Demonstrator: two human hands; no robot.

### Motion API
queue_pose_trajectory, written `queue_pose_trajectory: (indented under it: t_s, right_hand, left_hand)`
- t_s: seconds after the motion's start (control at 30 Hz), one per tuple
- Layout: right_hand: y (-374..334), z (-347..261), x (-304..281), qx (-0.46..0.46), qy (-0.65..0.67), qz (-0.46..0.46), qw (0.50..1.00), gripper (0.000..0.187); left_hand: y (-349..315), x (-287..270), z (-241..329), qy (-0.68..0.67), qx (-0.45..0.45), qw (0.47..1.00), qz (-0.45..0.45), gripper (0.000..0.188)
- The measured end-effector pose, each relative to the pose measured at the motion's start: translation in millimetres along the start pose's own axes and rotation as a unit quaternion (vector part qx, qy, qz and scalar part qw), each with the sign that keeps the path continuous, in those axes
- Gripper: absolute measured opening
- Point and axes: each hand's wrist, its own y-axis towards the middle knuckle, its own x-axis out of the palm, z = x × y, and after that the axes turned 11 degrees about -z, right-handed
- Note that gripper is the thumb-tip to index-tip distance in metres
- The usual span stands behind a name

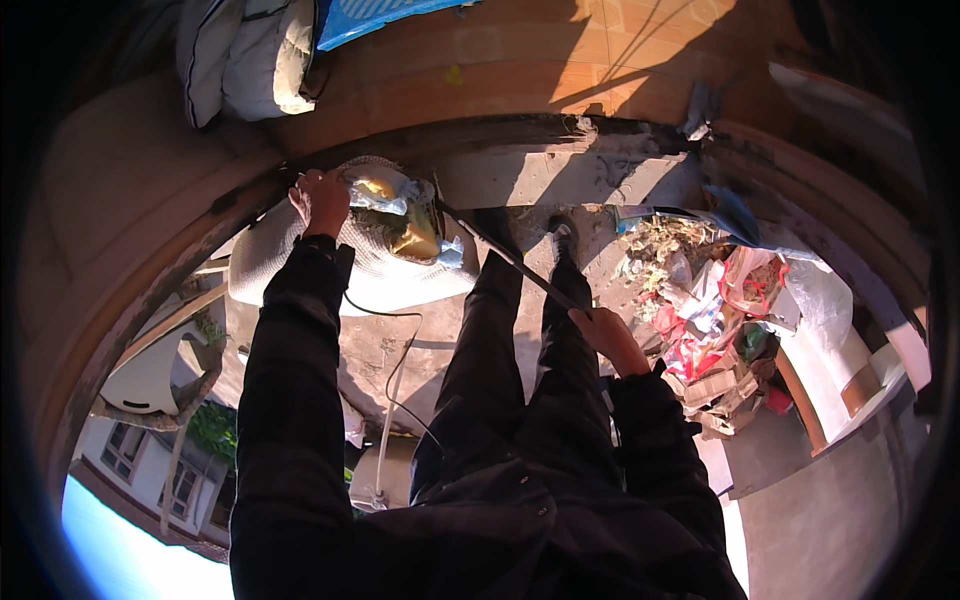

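Note:
A bulging white woven sack [300, 262] stands in front of me to the left, its mouth showing crumpled pale blue plastic [388, 203] and a yellowish block-like piece [416, 241]. At the sack's far left rim, my left hand [322, 202] has its fingers curled over the edge. My right hand [612, 340] is wrapped round the near end of a long, thin dark rod-like tool [520, 265]. The tool slants away to the left, and its far end reaches the right side of the sack's mouth. What the tip touches cannot be made out.
A heap of mixed rubbish [710, 310], with plastic bags, paper and cardboard, lies on the floor to the right. Ahead runs a raised doorsill [570, 172], with orange floor tiles [480, 65] beyond. A dark cord [405, 350] hangs near my left leg.

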Motion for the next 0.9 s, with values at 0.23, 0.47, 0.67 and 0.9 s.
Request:
queue_pose_trajectory:
  t_s: [0.23,0.47,0.67,0.9]
  right_hand:
    - [-37,-2,-11,-0.035,-0.029,0.047,0.998,0.049]
    - [-71,2,-29,-0.069,-0.157,0.091,0.981,0.046]
    - [-25,-7,-60,-0.195,-0.243,0.207,0.927,0.048]
    - [-35,64,-53,-0.058,-0.035,0.054,0.996,0.063]
  left_hand:
    - [-56,-12,19,-0.146,0.015,0.98,0.133,0.02]
    - [-165,7,31,-0.261,-0.067,0.958,0.102,0.015]
    - [-266,34,31,-0.293,-0.106,0.949,0.045,0.014]
    - [-401,78,48,-0.337,-0.276,0.9,-0.03,0.013]
